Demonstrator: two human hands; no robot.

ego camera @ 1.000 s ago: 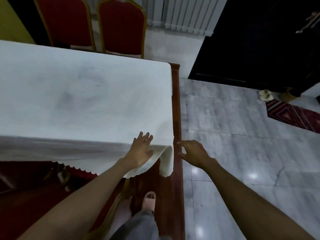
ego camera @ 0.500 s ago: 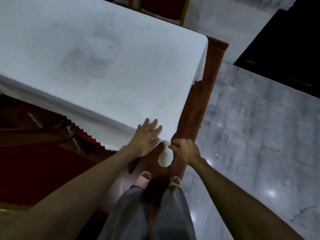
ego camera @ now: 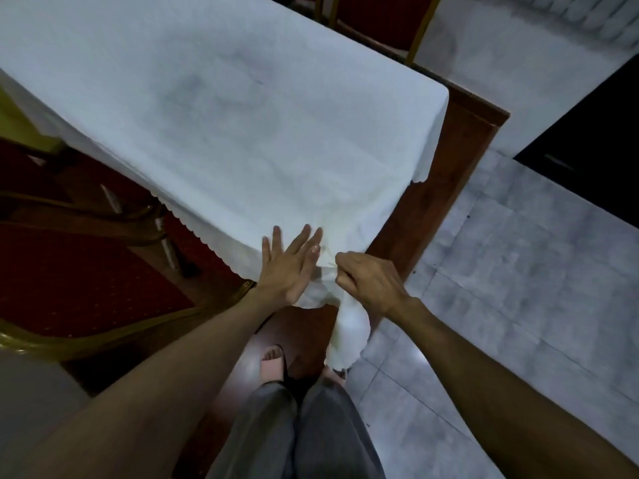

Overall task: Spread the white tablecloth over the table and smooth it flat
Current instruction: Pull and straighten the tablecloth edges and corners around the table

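Observation:
The white tablecloth covers most of the table, its scalloped hem hanging over the near long side. The brown wooden table shows as a bare strip along the right end. My left hand lies flat, fingers spread, on the cloth at the near corner. Just right of it, my right hand is closed on the bunched corner of the cloth, and a loose fold hangs down below the fist.
Red chairs with gold frames stand at the left and beyond the table's far side. Grey marble floor lies to the right. A dark doorway is at the upper right. My legs and sandalled feet are below the corner.
My right hand went from open beside the table end to gripping the cloth's corner and drawing it down. The left hand stayed pressed on the corner. The view tilted downward and closer.

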